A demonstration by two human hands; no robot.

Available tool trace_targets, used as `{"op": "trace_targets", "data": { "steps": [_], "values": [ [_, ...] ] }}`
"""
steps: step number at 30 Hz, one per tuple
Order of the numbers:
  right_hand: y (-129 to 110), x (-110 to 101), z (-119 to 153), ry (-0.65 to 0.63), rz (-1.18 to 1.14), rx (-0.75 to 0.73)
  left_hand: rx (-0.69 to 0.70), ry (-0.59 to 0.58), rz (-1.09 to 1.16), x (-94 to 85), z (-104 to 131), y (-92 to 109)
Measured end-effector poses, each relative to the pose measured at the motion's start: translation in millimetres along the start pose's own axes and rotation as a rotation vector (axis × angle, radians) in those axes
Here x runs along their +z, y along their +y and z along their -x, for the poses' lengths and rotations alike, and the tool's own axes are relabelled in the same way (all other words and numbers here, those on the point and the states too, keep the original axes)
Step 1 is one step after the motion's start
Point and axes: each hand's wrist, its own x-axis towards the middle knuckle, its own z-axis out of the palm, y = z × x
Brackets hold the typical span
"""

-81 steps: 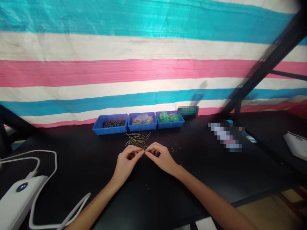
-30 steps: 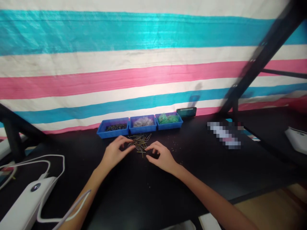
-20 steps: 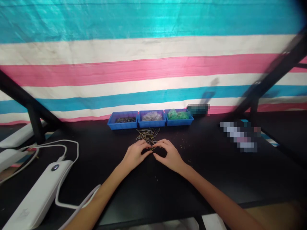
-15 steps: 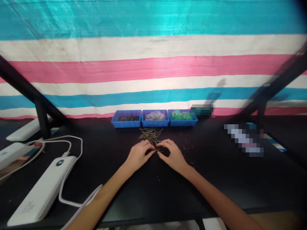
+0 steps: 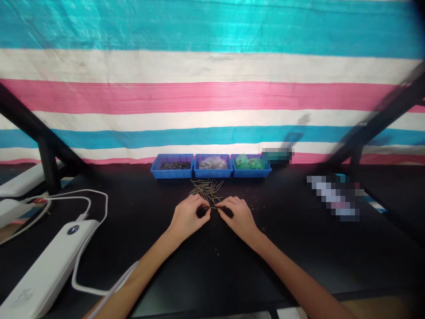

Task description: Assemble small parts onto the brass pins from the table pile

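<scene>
Between my two hands, a thin dark-and-gold metal rod [image 5: 213,207] lies level just above the black table. My left hand [image 5: 189,217] is closed in a pinch at its left end. Pinched on its right end is my right hand [image 5: 238,218], thumb and forefinger together. Right behind the fingertips spreads a loose pile of similar thin metal rods [image 5: 206,188], pointing in various directions. The rods are too small to tell their exact kind.
Three blue bins stand in a row behind the pile: dark thin pieces [image 5: 175,165], clear plastic bags [image 5: 213,163] and green bags [image 5: 249,162]. A white power bank [image 5: 49,270] with a cable lies left. Small crumbs [image 5: 255,206] dot the table at right.
The view has shifted slightly. The fingertips have parted a little, and the rod now shows across the gap between both pinches; before, it stuck out from the left fingers toward the right hand.
</scene>
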Motion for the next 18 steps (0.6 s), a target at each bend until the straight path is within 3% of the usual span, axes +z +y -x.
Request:
{"op": "trace_targets", "data": {
  "steps": [8,18],
  "values": [
    [-3.8,-1.6,-1.7,0.072,-0.161,-0.014,-0.135,0.015,0.23,3.5,0.9,-2.2],
    [-7.8,-0.2,0.0,0.068,-0.315,-0.037,-0.223,-0.042,0.546,-1.0,-5.4,2.2]
  ]
}}
